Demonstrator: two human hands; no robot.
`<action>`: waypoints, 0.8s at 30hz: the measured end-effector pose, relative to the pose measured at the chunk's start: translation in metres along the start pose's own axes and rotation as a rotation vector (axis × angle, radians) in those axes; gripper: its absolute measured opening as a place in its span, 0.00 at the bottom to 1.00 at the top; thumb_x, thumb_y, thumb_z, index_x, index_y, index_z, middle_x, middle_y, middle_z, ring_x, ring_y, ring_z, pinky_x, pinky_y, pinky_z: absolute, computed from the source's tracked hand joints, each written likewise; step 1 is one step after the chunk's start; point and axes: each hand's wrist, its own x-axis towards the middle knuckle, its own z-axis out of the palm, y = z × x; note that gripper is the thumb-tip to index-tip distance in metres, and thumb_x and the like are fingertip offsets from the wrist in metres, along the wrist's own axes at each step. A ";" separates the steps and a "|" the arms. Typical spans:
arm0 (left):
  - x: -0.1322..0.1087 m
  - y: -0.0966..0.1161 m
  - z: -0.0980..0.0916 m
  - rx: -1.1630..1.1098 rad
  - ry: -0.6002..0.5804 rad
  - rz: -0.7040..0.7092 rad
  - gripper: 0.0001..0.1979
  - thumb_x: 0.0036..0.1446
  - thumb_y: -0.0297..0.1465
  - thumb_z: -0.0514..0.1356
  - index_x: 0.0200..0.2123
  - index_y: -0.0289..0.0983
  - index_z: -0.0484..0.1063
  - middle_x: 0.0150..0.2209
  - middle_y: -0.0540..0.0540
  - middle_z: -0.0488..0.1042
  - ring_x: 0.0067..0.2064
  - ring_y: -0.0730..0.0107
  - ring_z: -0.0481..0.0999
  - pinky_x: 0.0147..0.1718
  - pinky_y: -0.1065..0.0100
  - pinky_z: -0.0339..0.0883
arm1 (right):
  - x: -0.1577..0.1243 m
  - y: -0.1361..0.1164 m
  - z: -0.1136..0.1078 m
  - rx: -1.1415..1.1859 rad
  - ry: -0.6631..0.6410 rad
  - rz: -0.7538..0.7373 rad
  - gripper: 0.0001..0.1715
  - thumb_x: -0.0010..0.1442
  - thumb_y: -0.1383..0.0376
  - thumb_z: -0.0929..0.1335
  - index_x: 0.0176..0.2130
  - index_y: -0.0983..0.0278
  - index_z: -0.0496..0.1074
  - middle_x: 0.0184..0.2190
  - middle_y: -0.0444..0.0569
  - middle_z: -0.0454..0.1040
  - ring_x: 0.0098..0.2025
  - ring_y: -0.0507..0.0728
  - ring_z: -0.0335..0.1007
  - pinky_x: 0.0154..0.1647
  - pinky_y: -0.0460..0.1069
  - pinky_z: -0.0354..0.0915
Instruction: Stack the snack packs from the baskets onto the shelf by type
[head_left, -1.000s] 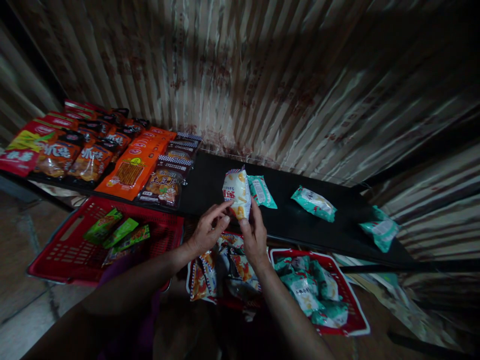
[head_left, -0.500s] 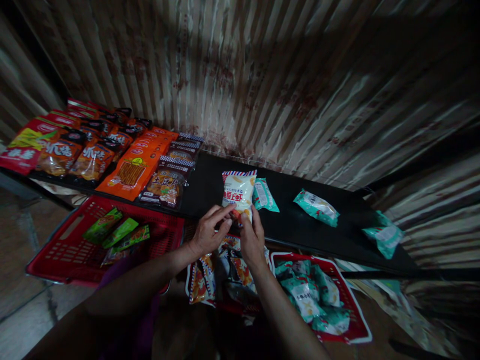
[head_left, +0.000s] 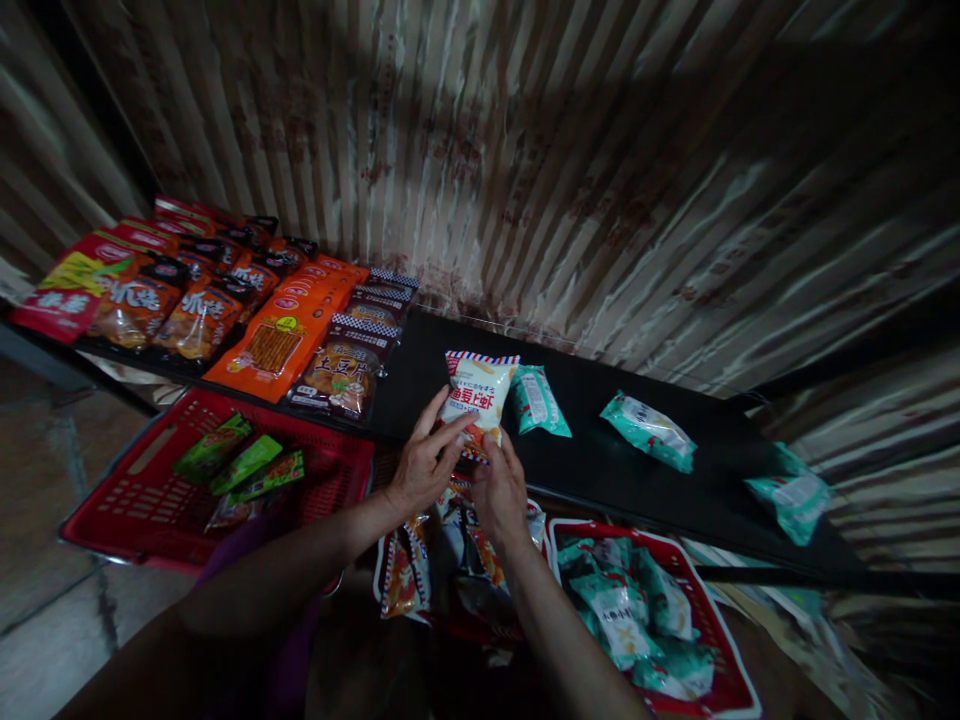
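A white snack bag (head_left: 480,392), with red lettering and a striped top edge, is held upright over the front part of the black shelf (head_left: 585,470). My right hand (head_left: 501,490) grips its lower right side, thumb on the front. At the lower left, my left hand (head_left: 429,465) holds the bag, with one finger along its side and another across its front. Close to the right of the bag lies a teal snack packet (head_left: 541,402). Below my hands is a basket with several striped-edge snack bags (head_left: 405,570), partly hidden by my right forearm.
Orange packets (head_left: 289,325), dark brown packets (head_left: 341,370) and red-and-black packets (head_left: 135,300) fill the shelf's left end. Two more teal packets (head_left: 649,430) lie rightward. Below are a red basket (head_left: 112,500) with green packets and another (head_left: 724,630) with teal packets. Striped sheeting (head_left: 480,180) hangs behind.
The view has shifted slightly, so the shelf goods sit further right and lower. Against them, the bag has moved a little left, uncovering more of the teal packet. My left fingers have shifted on it.
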 end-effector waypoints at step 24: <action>0.041 -0.028 -0.014 -0.225 0.134 -0.542 0.20 0.54 0.40 0.60 0.48 0.38 0.72 0.41 0.46 0.78 0.41 0.65 0.77 0.40 0.67 0.72 | 0.022 0.025 0.003 0.029 -0.031 0.160 0.28 0.43 0.51 0.74 0.42 0.62 0.75 0.41 0.53 0.78 0.44 0.63 0.74 0.43 0.56 0.71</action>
